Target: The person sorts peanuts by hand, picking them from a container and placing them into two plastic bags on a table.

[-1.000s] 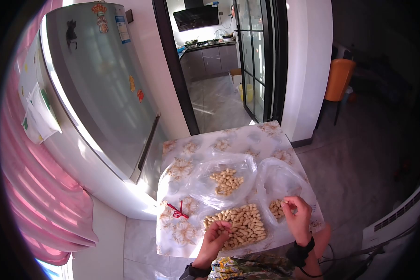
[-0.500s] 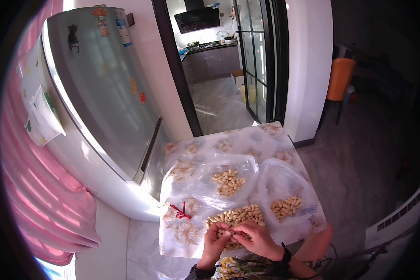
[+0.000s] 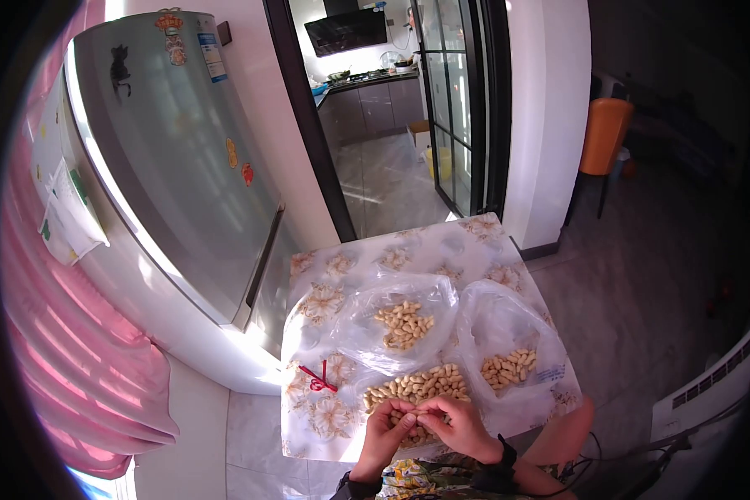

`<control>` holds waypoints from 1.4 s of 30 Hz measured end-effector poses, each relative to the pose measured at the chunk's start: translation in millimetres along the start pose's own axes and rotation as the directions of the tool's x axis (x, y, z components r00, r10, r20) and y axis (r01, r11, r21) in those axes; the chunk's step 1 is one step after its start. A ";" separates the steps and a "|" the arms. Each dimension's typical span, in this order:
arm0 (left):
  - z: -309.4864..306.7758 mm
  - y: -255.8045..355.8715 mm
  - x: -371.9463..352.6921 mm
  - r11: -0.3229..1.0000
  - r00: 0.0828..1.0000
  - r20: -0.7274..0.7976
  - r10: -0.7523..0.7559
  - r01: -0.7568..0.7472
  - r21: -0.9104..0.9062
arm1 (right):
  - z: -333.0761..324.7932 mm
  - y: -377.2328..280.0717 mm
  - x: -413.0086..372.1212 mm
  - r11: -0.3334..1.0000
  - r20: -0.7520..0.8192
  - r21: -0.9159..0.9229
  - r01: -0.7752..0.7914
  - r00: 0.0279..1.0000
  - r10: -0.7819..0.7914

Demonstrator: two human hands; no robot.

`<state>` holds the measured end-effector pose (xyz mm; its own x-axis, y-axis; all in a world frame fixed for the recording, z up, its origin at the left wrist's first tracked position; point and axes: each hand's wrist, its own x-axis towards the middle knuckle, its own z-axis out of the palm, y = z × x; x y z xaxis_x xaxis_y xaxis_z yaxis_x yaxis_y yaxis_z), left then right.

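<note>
My left hand (image 3: 385, 432) and my right hand (image 3: 458, 427) meet fingertip to fingertip above the near edge of the table. Both are closed in a pinch on what looks like a peanut, mostly covered by the fingers. Under and behind them spreads a pile of unshelled peanuts (image 3: 425, 382), its near part hidden by my hands. Beyond it lies an opened clear plastic bag (image 3: 354, 327) with a smaller heap of peanuts (image 3: 406, 323) in it. To the right, a second plastic bag (image 3: 475, 323) holds more peanuts (image 3: 508, 368).
A red ribbon or tie (image 3: 318, 379) lies on the left of the flowered tablecloth (image 3: 325, 417). A fridge (image 3: 175, 167) stands left of the table, beside a pink curtain (image 3: 83, 350). Behind is a glass door (image 3: 450, 108) to a kitchen; an orange chair (image 3: 604, 137) stands at right.
The view has shifted slightly. My hands stay together over the pile, with the fingers slightly rearranged at the pinch. The bags and heaps look the same.
</note>
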<state>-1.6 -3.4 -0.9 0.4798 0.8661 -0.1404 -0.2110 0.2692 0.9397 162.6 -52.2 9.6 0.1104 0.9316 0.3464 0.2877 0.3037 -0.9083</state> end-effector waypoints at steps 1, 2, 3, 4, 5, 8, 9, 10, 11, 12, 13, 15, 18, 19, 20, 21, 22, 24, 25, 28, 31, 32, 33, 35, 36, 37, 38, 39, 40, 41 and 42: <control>-0.2 -0.4 0.1 1.000 1.000 -0.002 -0.001 0.001 0.001 | 0.0 1.1 0.0 1.000 -0.013 0.013 -0.012 1.000 0.012; -0.6 -0.9 0.1 1.000 1.000 -0.002 -0.003 0.004 0.015 | -0.7 -0.1 0.4 1.000 -0.011 0.015 -0.013 1.000 0.013; -0.8 -1.4 -0.1 1.000 1.000 -0.003 -0.007 0.007 0.030 | -1.9 -2.9 0.8 1.000 -0.005 -0.007 -0.022 1.000 0.022; -1.2 -1.7 -0.5 1.000 1.000 -0.004 -0.008 0.008 0.030 | -2.8 -4.3 0.9 0.999 0.000 -0.029 -0.031 1.000 0.031; -2.0 -1.9 -0.8 0.999 1.000 -0.002 -0.018 0.018 0.035 | -3.0 -3.1 0.5 0.999 0.000 -0.028 -0.032 0.999 0.032; -2.2 -2.7 -0.6 0.999 1.000 0.001 -0.020 0.020 0.037 | -3.3 -0.5 -0.3 0.998 0.030 -0.048 -0.049 0.998 0.051; -2.0 -3.2 -0.3 0.999 1.000 0.003 -0.011 0.011 0.034 | -3.4 -1.0 0.0 0.998 0.031 -0.043 -0.048 0.998 0.049; -2.0 -4.0 0.1 0.999 1.000 0.003 -0.012 0.012 0.035 | -3.4 -1.6 0.3 0.998 0.033 -0.039 -0.047 0.998 0.048; -2.1 -4.9 0.5 0.999 1.000 -0.012 -0.018 0.019 0.031 | -3.0 -2.7 0.8 0.998 0.033 -0.039 -0.047 0.998 0.048; -2.0 -5.7 0.8 0.999 0.999 -0.028 -0.025 0.025 0.028 | -2.3 -3.9 1.4 1.000 0.019 -0.022 -0.021 1.000 0.022; -1.8 -6.2 1.0 0.999 0.999 -0.028 -0.024 0.025 0.028 | -2.1 -4.6 1.6 1.000 0.005 -0.005 0.004 1.000 -0.004; -1.4 -6.8 1.1 1.000 0.999 -0.036 -0.021 0.022 0.008 | -1.3 -1.5 0.7 1.000 0.001 -0.008 0.004 1.000 -0.004; 0.7 -3.4 0.5 0.999 1.000 -0.028 0.001 0.000 0.039 | -1.6 -0.8 0.2 1.000 -0.009 -0.013 -0.005 1.000 0.005; 0.5 -3.5 0.2 0.999 1.000 -0.028 0.001 0.000 0.039 | -1.6 -0.9 0.2 1.000 -0.015 -0.016 -0.013 1.000 0.012; 0.1 -3.8 -0.1 1.000 1.000 -0.020 0.002 -0.001 0.026 | -1.6 -1.0 0.1 1.000 -0.015 -0.016 -0.012 1.000 0.012; -0.4 -4.3 -0.4 1.000 1.000 -0.011 0.002 -0.002 0.014 | -1.6 -1.0 0.1 0.999 -0.019 -0.032 -0.022 1.000 0.021; -1.0 -4.8 -0.4 1.000 1.000 -0.011 0.003 -0.003 0.014 | -1.6 -1.0 0.2 0.998 -0.022 -0.049 -0.031 0.999 0.030; -2.5 -5.6 -0.2 1.000 1.000 0.011 0.009 -0.010 0.029 | -1.6 -1.5 0.6 0.998 -0.023 -0.051 -0.030 0.999 0.029; -2.2 -4.6 -0.4 1.000 1.000 0.011 0.009 -0.010 0.028 | -1.7 -1.8 0.9 0.998 -0.025 -0.052 -0.029 0.999 0.028; -1.6 -2.7 -0.9 0.998 1.000 0.024 0.007 -0.009 0.067 | -1.9 -1.9 1.6 0.998 -0.022 -0.068 -0.017 1.000 0.016; -1.9 -4.9 -0.6 0.999 1.000 0.004 -0.014 0.014 0.036 | -2.3 -2.2 1.2 0.996 0.000 -0.083 -0.020 1.000 0.020; -0.3 -3.7 -0.8 0.999 0.999 -0.016 -0.029 0.029 0.023 | -2.1 -1.6 1.1 0.996 0.001 -0.083 -0.020 1.000 0.020; 0.6 -3.1 -0.9 0.999 0.998 -0.036 -0.044 0.044 0.010 | -1.8 -0.7 1.0 0.997 0.005 -0.075 -0.019 1.000 0.020; -0.1 -5.6 0.0 0.999 0.998 -0.040 -0.041 0.042 0.019 | -2.0 -0.5 1.0 0.998 0.009 -0.066 -0.018 1.000 0.019; -0.4 -6.4 0.4 0.999 0.998 -0.043 -0.039 0.040 0.028 | -2.5 -1.3 0.9 0.997 0.019 -0.067 -0.027 0.999 0.028; -0.3 -6.3 0.5 0.999 0.998 -0.043 -0.039 0.040 0.028 | -2.8 -1.7 0.9 0.997 0.030 -0.067 -0.035 0.999 0.037; -0.3 -6.2 0.6 0.999 0.998 -0.042 -0.041 0.042 0.026 | -2.9 -1.6 1.1 0.997 0.030 -0.067 -0.035 0.999 0.037; -0.2 -6.0 0.6 0.999 0.998 -0.040 -0.042 0.043 0.025 | -2.9 -1.4 1.2 0.998 0.033 -0.061 -0.032 0.999 0.034; 0.3 -5.7 0.6 0.999 0.998 -0.040 -0.043 0.044 0.025 | -2.9 -1.3 1.3 0.998 0.036 -0.055 -0.029 0.999 0.031; 1.1 -5.2 0.6 0.999 0.998 -0.043 -0.046 0.046 0.011 | -2.9 -1.4 1.3 0.998 0.036 -0.055 -0.029 0.999 0.031; 1.7 -4.5 0.4 0.999 0.998 -0.046 -0.049 0.049 -0.002 | -2.8 -1.6 1.3 0.998 0.033 -0.055 -0.032 0.999 0.034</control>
<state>1.1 -5.0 -4.7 0.4499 0.8704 -0.2001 -0.1895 0.3120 0.9310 164.9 -52.1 12.1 0.0886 0.9475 0.3072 0.3362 0.2618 -0.9046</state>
